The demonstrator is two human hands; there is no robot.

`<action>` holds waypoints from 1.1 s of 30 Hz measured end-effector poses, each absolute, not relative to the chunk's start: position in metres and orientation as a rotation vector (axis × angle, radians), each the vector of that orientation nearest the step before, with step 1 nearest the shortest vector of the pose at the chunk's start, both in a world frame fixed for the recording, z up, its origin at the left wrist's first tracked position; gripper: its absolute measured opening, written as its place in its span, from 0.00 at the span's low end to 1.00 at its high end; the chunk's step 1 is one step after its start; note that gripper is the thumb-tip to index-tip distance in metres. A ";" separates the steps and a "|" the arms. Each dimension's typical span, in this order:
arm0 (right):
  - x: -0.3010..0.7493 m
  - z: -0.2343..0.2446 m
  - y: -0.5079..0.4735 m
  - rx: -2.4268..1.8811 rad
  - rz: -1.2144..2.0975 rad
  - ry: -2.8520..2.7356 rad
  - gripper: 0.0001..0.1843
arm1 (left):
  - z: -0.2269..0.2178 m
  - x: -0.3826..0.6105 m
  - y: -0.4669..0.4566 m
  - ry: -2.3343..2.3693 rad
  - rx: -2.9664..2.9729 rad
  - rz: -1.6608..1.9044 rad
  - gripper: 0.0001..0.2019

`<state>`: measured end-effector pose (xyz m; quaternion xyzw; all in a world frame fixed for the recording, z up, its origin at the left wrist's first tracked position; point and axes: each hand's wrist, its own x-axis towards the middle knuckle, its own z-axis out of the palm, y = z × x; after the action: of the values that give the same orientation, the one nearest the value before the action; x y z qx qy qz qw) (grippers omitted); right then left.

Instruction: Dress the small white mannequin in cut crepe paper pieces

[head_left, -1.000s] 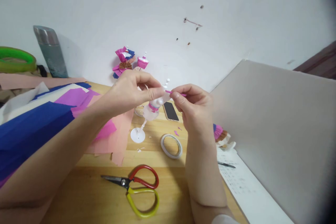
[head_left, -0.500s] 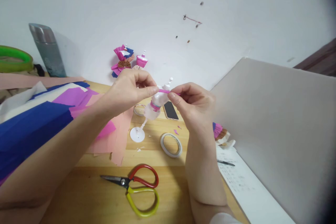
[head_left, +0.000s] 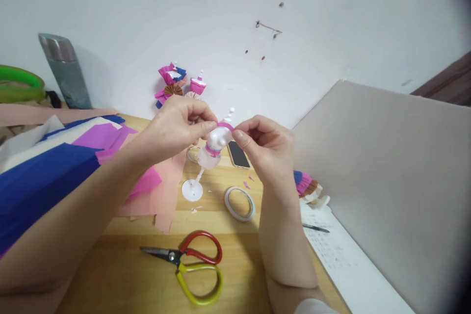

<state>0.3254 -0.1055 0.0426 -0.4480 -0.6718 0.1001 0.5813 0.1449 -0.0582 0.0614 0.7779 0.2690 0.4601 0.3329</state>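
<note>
A narrow magenta paper strip point(head_left: 225, 125) is stretched between my two hands. My left hand point(head_left: 184, 120) pinches one end, and my right hand point(head_left: 263, 142) pinches the other. The strip curves over the upper part of a small white dress form point(head_left: 220, 138), just below its knobbed neck; whether it touches cannot be made out. Around the form's waist runs a pink band point(head_left: 212, 151). The form leans on a thin stem above its round white base point(head_left: 192, 190).
Scissors point(head_left: 180, 257) with red and yellow handles lie in front. Nearby are a tape roll point(head_left: 227, 210), a phone point(head_left: 238, 154) and pink scraps. Crepe paper sheets point(head_left: 47, 176) cover the left; a bottle point(head_left: 66, 71) stands behind. At right are a written sheet point(head_left: 342, 255), a pen and a grey panel point(head_left: 386, 171).
The strip has moved slightly left and down onto the form's upper part and now bends in an arc instead of lying straight. My right hand has shifted a little left.
</note>
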 end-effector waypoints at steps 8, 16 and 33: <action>0.328 0.038 -0.099 -1.006 0.092 -1.579 0.08 | 0.056 0.145 -0.055 0.798 2.183 1.325 0.05; 0.323 0.035 -0.094 -0.987 0.108 -1.555 0.05 | 0.051 0.149 -0.048 0.797 2.149 1.368 0.06; 0.319 0.033 -0.095 -1.017 0.090 -1.544 0.06 | 0.046 0.152 -0.044 0.589 1.893 1.270 0.25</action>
<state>0.3194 -0.0951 0.0327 -0.4388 -0.6663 0.0387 0.6017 0.1517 -0.0435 0.0462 0.7424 0.2312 0.4982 0.3835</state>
